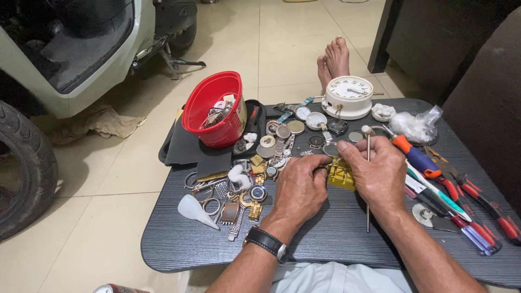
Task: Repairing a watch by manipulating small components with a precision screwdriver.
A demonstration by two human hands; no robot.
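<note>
1. Between the two hands, at the middle of the dark low table (336, 239), sits a small yellow block-shaped tool (341, 174), resting on the tabletop.
2. The left hand (300, 190) closes its fingertips on the block's left side, pinching there; a black-strapped wristwatch (265, 242) circles that wrist.
3. The right hand (376, 172) curls over the block's right side, thumb and forefinger bent down onto it. Whether a small part sits inside that pinch cannot be told.
4. Just right of the grip, a thin metal rod with a small hammer head (368, 179) passes under the right hand and lies along the table.
5. Further right of the grip lie a screwdriver with an orange and blue handle (417, 157), red-handled pliers (483, 203) and other hand tools, side by side.
6. Left of the grip lies a scatter of watch cases, straps and buckles, with a blue-dialled gold watch (257, 194) near the left hand and a white plastic funnel (195, 210) beyond it.
7. Beyond the grip, loose watch faces and round backs (296, 127) spread toward a white round alarm clock (351, 95).
8. Far left of that, a red plastic tub (214, 108) with small parts stands on a black cloth (190, 149).
9. Past the clock, the person's bare feet (334, 59) rest on the tiled floor; a clear plastic bag (417, 126) lies at the table's far right.
</note>
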